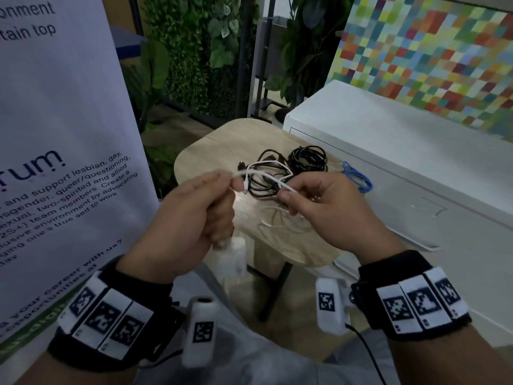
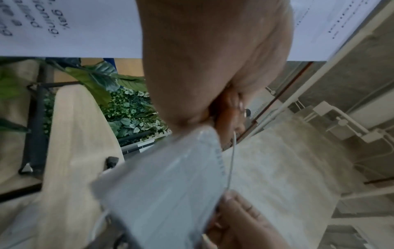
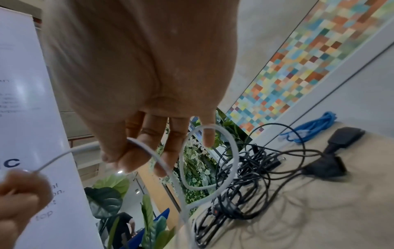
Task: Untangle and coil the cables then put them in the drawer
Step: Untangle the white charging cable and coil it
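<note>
Centre of head view: both hands up over the wooden counter (image 1: 211, 145), white cable (image 1: 270, 163) strung betw. them. Left hand (image 1: 191, 218) has fingers curled, pinching one end at the fingertips w/ a white charger block (image 1: 234, 257) hanging below the fist, blurry, prob. the cable's plug. Right hand (image 1: 322, 209) pinches the cable betw. thumb and forefinger, other fingers looser; a loop curls off beyond them in the right wrist view. Behind, mid-frame on the counter: tangled black cables (image 1: 280, 173). Blue cable (image 1: 358, 177) bunched at the counter's right edge, just beside the white cabinet (image 1: 402, 151). Banner (image 1: 55, 134) fills the left of frame.
</note>
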